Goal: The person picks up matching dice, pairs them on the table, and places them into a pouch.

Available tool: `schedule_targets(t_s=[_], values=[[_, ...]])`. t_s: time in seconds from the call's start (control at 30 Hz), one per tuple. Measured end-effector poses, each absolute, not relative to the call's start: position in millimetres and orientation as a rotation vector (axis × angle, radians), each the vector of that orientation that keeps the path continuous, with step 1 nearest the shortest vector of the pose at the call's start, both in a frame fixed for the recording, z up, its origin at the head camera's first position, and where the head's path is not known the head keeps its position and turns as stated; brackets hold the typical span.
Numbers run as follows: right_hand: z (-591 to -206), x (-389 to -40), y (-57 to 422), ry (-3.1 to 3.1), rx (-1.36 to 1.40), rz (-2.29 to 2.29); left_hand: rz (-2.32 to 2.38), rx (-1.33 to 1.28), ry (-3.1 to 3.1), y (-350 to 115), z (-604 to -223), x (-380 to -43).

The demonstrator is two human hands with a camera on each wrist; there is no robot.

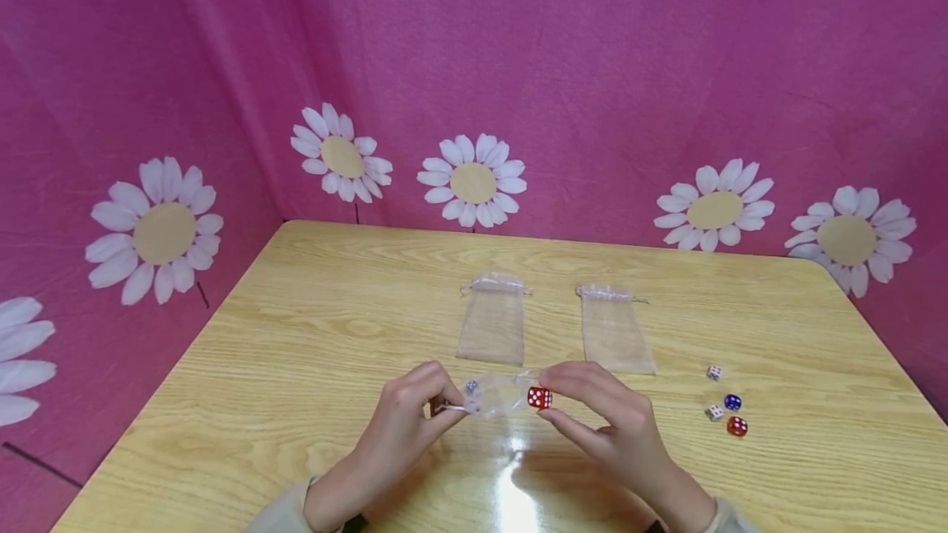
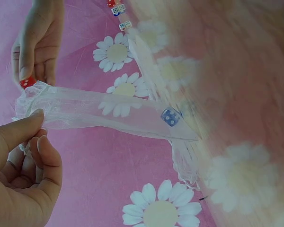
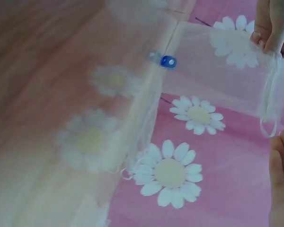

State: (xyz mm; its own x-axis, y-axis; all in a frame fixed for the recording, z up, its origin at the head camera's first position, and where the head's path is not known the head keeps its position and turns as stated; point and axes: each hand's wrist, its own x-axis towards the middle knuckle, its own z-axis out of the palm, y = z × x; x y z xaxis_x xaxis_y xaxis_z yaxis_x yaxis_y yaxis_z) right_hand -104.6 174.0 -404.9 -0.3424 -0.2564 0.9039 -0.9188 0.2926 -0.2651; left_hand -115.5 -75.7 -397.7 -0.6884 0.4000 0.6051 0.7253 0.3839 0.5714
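Observation:
My left hand (image 1: 403, 414) pinches the rim of a sheer white drawstring bag (image 2: 85, 109) between thumb and fingers. The bag hangs upright, its bottom near the table, with a blue die (image 2: 171, 117) inside at the bottom, which also shows through the mesh in the right wrist view. A red die (image 1: 539, 398) with white pips is pinched between the thumb and fingers of my right hand (image 1: 611, 418). It is right at the bag's mouth, on the right side of the rim.
Two flat sheer drawstring bags, a left one (image 1: 492, 323) and a right one (image 1: 616, 334), lie on the wooden table (image 1: 333, 311). At the right lie two white dice (image 1: 714, 372), a blue die (image 1: 732, 402) and another red die (image 1: 736, 426). A pink flowered curtain (image 1: 578, 89) borders the table.

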Motion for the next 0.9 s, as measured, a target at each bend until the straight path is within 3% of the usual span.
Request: schedule_targets(t_s=[0.37,0.9], values=[[-394.0,-102.0,158.8,-1.835,1.116,0.768,-1.233,-1.033,-2.242,-74.3,-397.7,-114.7],[-397.4,-102.7,160.0,-1.897,1.144,0.783,-1.239,-1.076,-2.236,-74.6,-397.6,-115.1]])
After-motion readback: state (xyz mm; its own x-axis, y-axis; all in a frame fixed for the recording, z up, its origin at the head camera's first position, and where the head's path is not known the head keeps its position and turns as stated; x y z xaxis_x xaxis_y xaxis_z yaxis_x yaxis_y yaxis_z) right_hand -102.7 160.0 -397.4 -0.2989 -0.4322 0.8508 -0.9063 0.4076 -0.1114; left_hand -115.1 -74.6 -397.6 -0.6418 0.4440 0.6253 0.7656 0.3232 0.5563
